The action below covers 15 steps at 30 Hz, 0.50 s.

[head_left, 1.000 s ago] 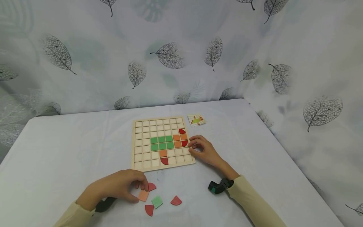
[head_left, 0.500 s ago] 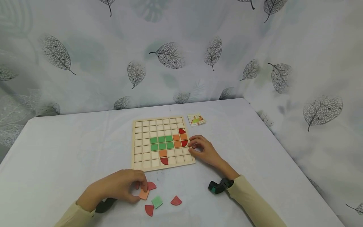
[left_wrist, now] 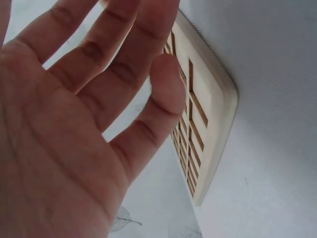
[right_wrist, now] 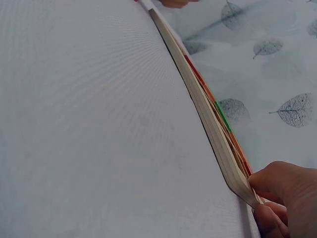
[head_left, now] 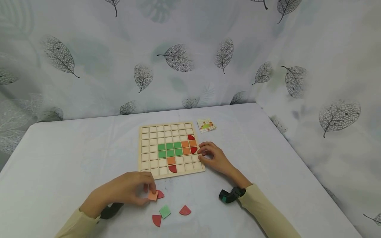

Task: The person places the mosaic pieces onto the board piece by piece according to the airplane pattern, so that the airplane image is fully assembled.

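Observation:
My left hand (head_left: 126, 188) pinches an orange square tile (head_left: 153, 196) between thumb and fingers, in front of the wooden grid board (head_left: 152, 130). The tile partly covers a red quarter-circle piece (head_left: 160, 194). In the left wrist view, the palm and fingers of this hand (left_wrist: 64, 129) show beside the board corner (left_wrist: 218, 109), with the tile hidden. My right hand (head_left: 213, 157) holds the board's right edge; the right wrist view has its thumb and fingers (right_wrist: 277, 173) at the rim. Green, orange and red pieces lie in the board's cells.
Below the board lie a green square tile (head_left: 165, 212) and two red quarter-circle pieces, one left (head_left: 156, 220) and one right (head_left: 185, 210). A small pattern card (head_left: 206, 126) lies past the board's upper right corner. Behind the white table hangs a leaf-print cloth (head_left: 113, 66).
My left hand has moved slightly up toward the board with the orange tile, which now overlaps the red piece beside it. The right hand and the board stay put.

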Motion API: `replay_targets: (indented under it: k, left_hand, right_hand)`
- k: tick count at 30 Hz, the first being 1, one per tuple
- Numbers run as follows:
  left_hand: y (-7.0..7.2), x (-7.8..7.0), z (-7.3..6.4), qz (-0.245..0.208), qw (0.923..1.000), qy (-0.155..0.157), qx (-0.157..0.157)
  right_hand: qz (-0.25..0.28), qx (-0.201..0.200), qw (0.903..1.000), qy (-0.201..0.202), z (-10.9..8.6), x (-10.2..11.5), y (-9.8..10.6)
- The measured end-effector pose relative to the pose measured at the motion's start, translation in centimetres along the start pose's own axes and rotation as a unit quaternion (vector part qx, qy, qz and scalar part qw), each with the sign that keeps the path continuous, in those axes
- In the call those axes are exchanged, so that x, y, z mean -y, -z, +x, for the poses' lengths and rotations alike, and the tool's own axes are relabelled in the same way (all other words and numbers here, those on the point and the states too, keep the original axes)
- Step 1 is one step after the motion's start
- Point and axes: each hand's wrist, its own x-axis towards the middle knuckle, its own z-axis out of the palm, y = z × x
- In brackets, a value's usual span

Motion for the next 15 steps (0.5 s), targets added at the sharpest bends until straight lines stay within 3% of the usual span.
replay_targets:
  k: [15]
  left_hand:
    - [0.7, 1.1, 2.0, -0.007, 0.9972, -0.037, -0.064]
  right_hand:
    - [0.001, 0.007, 0.9996, 0.026, 0.0, -0.3, 0.1]
